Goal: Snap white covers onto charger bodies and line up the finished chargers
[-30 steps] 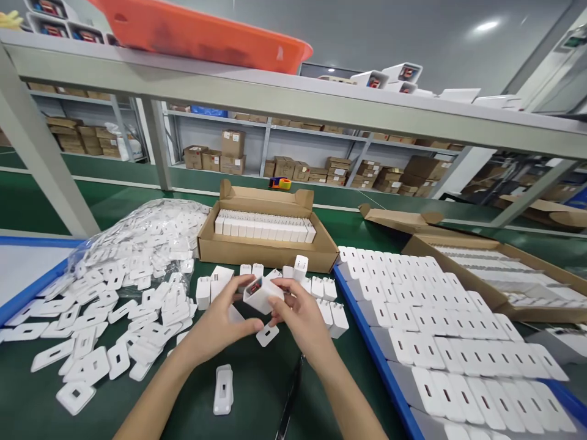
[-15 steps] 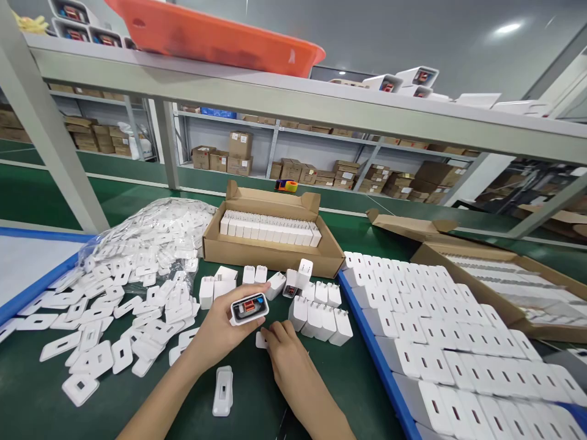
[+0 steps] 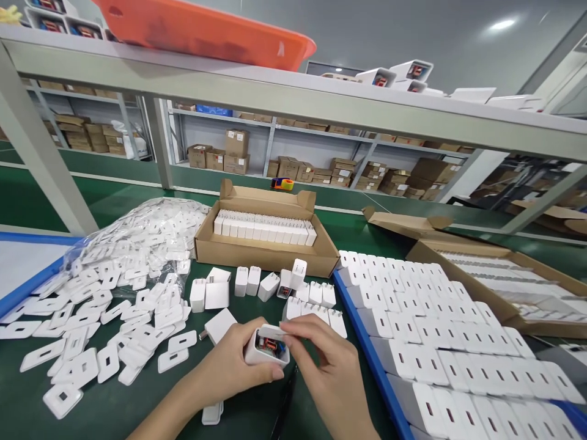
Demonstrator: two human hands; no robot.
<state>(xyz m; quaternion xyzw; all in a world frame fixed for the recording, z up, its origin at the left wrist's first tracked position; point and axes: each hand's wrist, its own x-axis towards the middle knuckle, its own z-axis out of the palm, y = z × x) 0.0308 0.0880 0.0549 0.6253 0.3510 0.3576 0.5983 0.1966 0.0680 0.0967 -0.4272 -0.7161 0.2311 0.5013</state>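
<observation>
My left hand [image 3: 232, 360] is wrapped around a white charger housing [image 3: 270, 348], its open end facing me with a red coil and circuit parts showing inside. At the upper rim of that opening, my right hand [image 3: 330, 366] pinches a small white cover plate [image 3: 274, 333], partly hidden by the fingers. Just behind my left hand lies a white charger [image 3: 221, 325] with metal prongs. Below my left wrist, a white plastic piece [image 3: 212, 414] is partly covered. Several white chargers [image 3: 268, 286] stand behind my hands.
Loose white cover plates [image 3: 85, 366] spread to the left, by a clear bag [image 3: 151, 223] of more. An open carton [image 3: 266, 253] of white units stands behind. On the right are a blue-edged tray [image 3: 367, 360] with rows of chargers and another carton [image 3: 527, 269]. A shelf beam [image 3: 275, 91] crosses above.
My right hand has lifted from the table with a cover plate to the housing's opening. My left hand has lowered and moved right with the housing. A pronged charger now shows behind it.
</observation>
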